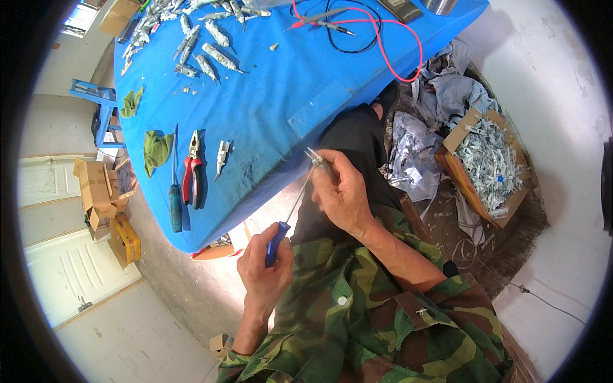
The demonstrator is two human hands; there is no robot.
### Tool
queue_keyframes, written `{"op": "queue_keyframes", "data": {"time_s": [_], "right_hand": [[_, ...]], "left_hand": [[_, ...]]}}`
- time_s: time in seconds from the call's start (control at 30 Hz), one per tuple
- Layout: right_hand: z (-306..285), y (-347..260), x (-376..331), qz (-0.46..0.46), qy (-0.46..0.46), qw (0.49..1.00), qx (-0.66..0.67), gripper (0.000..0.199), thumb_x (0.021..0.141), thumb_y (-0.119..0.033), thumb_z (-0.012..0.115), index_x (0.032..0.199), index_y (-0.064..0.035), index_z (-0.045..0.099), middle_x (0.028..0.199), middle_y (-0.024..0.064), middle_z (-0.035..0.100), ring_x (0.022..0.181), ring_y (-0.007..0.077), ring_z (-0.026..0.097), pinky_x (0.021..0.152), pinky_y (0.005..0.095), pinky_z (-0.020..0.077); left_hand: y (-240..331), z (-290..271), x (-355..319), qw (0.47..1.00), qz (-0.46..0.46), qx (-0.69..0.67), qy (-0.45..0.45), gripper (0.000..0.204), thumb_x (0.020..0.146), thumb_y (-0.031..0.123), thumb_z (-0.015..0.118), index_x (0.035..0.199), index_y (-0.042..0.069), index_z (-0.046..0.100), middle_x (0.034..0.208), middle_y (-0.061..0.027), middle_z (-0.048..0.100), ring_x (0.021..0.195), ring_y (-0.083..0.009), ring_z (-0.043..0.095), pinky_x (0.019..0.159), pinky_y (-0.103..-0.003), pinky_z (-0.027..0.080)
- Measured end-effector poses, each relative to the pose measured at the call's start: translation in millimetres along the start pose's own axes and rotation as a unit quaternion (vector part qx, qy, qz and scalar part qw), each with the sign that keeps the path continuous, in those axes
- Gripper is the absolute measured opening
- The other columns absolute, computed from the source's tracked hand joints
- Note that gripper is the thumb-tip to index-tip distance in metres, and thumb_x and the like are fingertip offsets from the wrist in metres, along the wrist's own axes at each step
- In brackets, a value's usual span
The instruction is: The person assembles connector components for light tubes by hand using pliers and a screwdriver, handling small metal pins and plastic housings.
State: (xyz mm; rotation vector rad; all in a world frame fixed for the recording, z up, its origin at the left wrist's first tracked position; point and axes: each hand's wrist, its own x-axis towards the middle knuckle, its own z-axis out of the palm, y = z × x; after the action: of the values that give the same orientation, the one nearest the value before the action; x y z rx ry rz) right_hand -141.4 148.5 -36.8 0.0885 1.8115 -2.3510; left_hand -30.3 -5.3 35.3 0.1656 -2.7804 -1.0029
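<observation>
My left hand is wrapped round the blue handle of a screwdriver, its thin shaft slanting up and to the right. The shaft's tip meets a small greyish part with two prongs, pinched in the fingers of my right hand. Both hands are in front of the table's near edge, above my lap. On the blue cloth lie red-and-black pliers, another screwdriver with a teal handle, and a single small silvery part.
Many similar grey parts are heaped at the table's far side, near red and black test leads. Green rags lie at left. On the right, a cardboard box full of whitish parts stands beside crumpled plastic bags.
</observation>
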Motion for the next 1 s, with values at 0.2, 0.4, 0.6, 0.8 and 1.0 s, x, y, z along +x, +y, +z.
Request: {"op": "queue_keyframes", "data": {"time_s": [0.2, 0.4, 0.6, 0.8, 1.0], "right_hand": [[0.5, 0.3, -0.1, -0.007, 0.006, 1.000, -0.013, 0.023, 0.099, -0.006, 0.062, 0.120, 0.0032, 0.059, 0.083, 0.0051, 0.067, 0.069, 0.0084, 0.066, 0.061, 0.0259, 0.0533], [1.7, 1.6, 0.2, -0.018, 0.006, 0.999, -0.030, 0.023, 0.099, -0.004, 0.063, 0.121, 0.0031, 0.059, 0.084, 0.0051, 0.067, 0.070, 0.0087, 0.066, 0.062, 0.0261, 0.0538], [0.0, -0.2, 0.2, -0.006, -0.009, 1.000, -0.027, 0.025, 0.100, -0.005, 0.061, 0.123, 0.0034, 0.059, 0.089, 0.0064, 0.068, 0.071, 0.0091, 0.067, 0.061, 0.0268, 0.0553], [-1.3, -3.2, -2.5, 0.006, -0.012, 1.000, 0.011, 0.027, 0.103, -0.009, 0.056, 0.127, 0.0034, 0.058, 0.094, 0.0076, 0.071, 0.069, 0.0086, 0.066, 0.058, 0.0245, 0.0539], [-3.2, -4.4, -2.8, 0.015, -0.017, 1.000, 0.019, 0.028, 0.107, -0.013, 0.051, 0.129, 0.0027, 0.057, 0.098, 0.0073, 0.070, 0.070, 0.0067, 0.063, 0.057, 0.0224, 0.0523]], "left_hand": [[7.4, -4.4, 5.3, 1.000, 0.005, 0.001, -0.006, 0.026, 0.085, 0.002, 0.075, 0.110, -0.002, 0.071, 0.087, -0.0146, 0.074, 0.071, -0.0191, 0.070, 0.067, -0.030, 0.054], [10.7, -14.4, 15.2, 1.000, 0.017, 0.008, -0.017, 0.027, 0.082, 0.000, 0.076, 0.109, -0.001, 0.071, 0.087, -0.0136, 0.073, 0.072, -0.0210, 0.070, 0.065, -0.030, 0.054], [11.3, -18.5, 19.3, 0.999, 0.005, 0.013, -0.046, 0.028, 0.083, -0.001, 0.075, 0.111, 0.002, 0.069, 0.094, -0.0150, 0.073, 0.078, -0.0257, 0.073, 0.069, -0.033, 0.058], [17.8, -9.7, 15.5, 0.997, -0.034, -0.009, -0.065, 0.028, 0.086, 0.001, 0.074, 0.113, 0.002, 0.067, 0.098, -0.0176, 0.074, 0.082, -0.0303, 0.075, 0.073, -0.035, 0.059], [17.9, -3.9, 11.9, 0.999, -0.022, 0.001, -0.043, 0.026, 0.086, -0.001, 0.073, 0.111, -0.001, 0.066, 0.097, -0.0185, 0.074, 0.081, -0.0309, 0.075, 0.072, -0.035, 0.060]]}}
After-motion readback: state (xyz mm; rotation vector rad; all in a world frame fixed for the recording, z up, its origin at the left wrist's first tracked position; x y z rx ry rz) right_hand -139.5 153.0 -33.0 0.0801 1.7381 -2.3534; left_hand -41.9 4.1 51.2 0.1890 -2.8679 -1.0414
